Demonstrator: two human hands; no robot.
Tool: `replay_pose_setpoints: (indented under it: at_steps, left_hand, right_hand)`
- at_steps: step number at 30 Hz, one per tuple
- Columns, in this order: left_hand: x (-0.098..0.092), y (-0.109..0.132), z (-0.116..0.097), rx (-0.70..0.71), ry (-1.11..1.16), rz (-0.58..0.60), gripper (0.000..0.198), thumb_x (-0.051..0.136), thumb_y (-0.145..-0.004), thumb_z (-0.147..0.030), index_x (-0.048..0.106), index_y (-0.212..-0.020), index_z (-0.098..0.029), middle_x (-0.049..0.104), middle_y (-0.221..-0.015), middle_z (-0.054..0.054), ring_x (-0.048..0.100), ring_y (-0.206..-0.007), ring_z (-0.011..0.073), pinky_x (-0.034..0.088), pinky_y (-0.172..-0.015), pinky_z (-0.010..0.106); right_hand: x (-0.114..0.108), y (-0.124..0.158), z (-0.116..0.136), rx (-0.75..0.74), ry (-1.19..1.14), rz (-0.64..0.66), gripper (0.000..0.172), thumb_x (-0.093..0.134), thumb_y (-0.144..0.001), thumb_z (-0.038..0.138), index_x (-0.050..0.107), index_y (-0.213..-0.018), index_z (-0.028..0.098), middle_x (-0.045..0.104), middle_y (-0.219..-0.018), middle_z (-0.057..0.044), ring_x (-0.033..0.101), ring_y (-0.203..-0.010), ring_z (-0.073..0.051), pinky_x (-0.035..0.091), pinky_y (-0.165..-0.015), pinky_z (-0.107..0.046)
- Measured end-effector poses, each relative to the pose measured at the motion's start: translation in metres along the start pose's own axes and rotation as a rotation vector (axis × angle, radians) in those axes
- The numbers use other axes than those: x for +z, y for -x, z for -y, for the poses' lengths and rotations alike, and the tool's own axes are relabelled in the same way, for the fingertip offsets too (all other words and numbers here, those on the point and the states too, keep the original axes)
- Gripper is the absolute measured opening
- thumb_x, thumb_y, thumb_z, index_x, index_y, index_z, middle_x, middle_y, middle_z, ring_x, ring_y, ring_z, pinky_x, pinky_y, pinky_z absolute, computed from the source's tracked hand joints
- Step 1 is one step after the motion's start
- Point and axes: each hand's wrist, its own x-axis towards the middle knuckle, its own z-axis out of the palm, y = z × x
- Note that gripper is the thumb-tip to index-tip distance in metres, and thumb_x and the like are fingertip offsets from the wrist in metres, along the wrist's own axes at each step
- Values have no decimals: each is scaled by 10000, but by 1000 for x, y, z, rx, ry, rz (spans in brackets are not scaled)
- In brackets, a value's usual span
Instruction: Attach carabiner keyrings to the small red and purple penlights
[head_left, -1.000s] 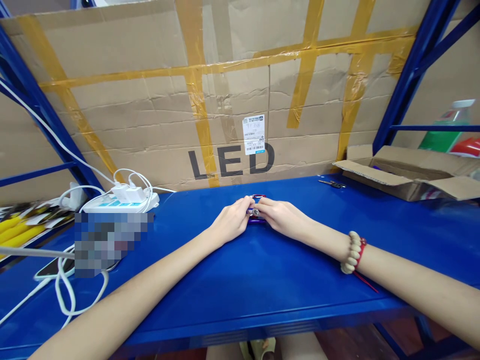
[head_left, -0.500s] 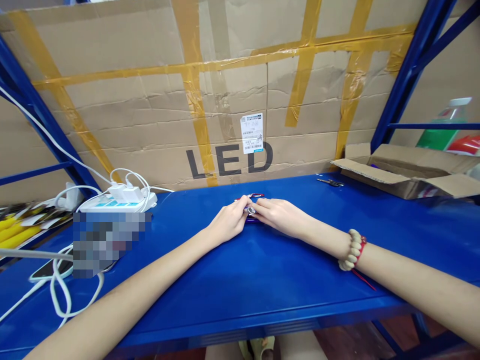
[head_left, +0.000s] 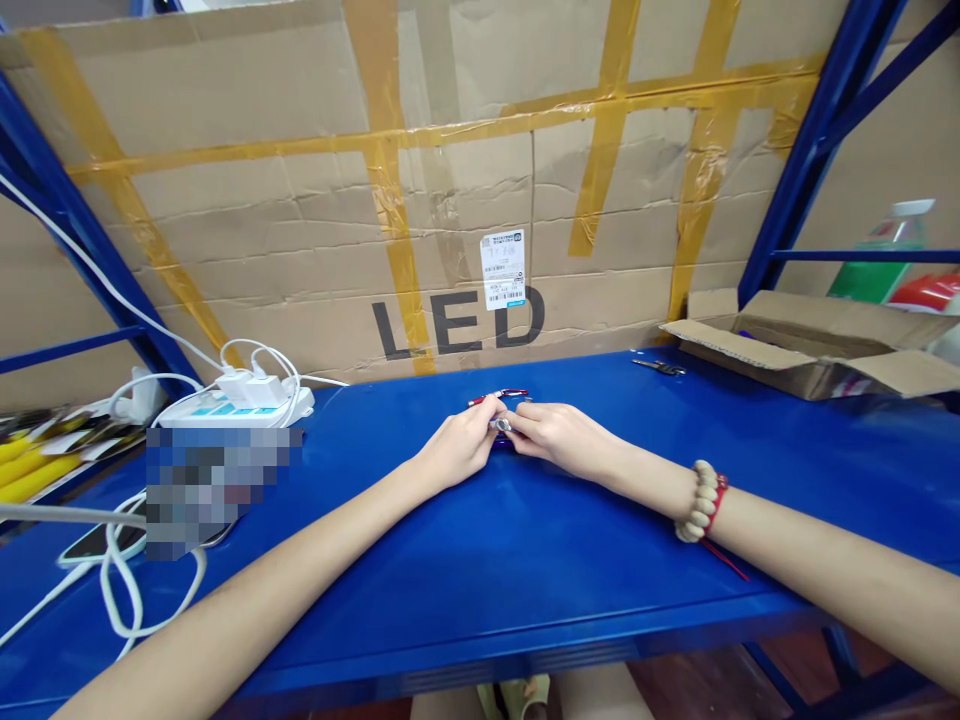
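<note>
Both hands meet over the middle of the blue metal shelf (head_left: 450, 560). My left hand (head_left: 459, 440) is closed around a small silvery piece (head_left: 500, 425), whose exact kind I cannot make out. My right hand (head_left: 555, 432) pinches at the same piece from the other side, its fingertips touching it. Just behind the fingers lies a red pen (head_left: 514, 393) with a silvery part. A dark blue or purple thing (head_left: 504, 441), partly hidden, shows beneath the hands.
A power strip (head_left: 300, 408) with chargers and white cables stands at the left, near a phone (head_left: 97, 540) and yellow-handled tools (head_left: 37, 475). Keys (head_left: 660, 367) lie at the back right beside an open cardboard box (head_left: 795, 375). A large carton (head_left: 300, 240) walls off the back.
My right fingers have shifted slightly around the small silvery piece, and more of the red pen shows behind the hands. The rest looks the same.
</note>
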Motion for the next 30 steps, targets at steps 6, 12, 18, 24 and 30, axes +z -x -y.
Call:
replay_pose_setpoints:
  at_steps: [6,12,18,24,30]
  left_hand:
    - [1,0,0,-27,-9,7,52,316,-889,-175,350,-883,-215,561,-798,10,584,-691,147,429,-607,242]
    - [-1,-2,-5,-161,-6,25,98,315,-913,-320,319,-910,-221,568,-776,2,606,-692,177,445,-606,278]
    - [-3,-4,-6,-229,15,73,137,287,-923,-343,323,-974,-221,628,-845,27,637,-766,208,472,-686,334]
    - [-2,-4,-7,-130,-96,63,155,317,-913,-300,414,-979,-199,647,-932,65,643,-794,217,482,-673,314]
    - [-1,-3,-6,-100,-201,113,203,295,-923,-295,445,-986,-174,670,-894,75,659,-748,220,488,-651,302]
  right_hand:
    - [2,-1,1,57,-88,-21,258,369,-915,202,550,-737,150,546,-649,-30,498,-556,-128,353,-532,-251]
    - [2,-1,-6,104,-157,-58,251,371,-924,249,557,-788,150,556,-697,-38,515,-599,-131,368,-549,-244]
    - [-4,1,-13,188,-109,-197,274,339,-931,243,584,-877,134,559,-709,-53,517,-612,-140,423,-573,-256]
    - [-10,0,-7,129,-96,-328,298,323,-936,255,580,-1004,120,602,-775,-83,560,-669,-145,490,-634,-266]
    - [-12,-1,-4,106,-45,-399,289,330,-935,231,584,-1008,115,615,-755,-80,566,-650,-139,500,-619,-251]
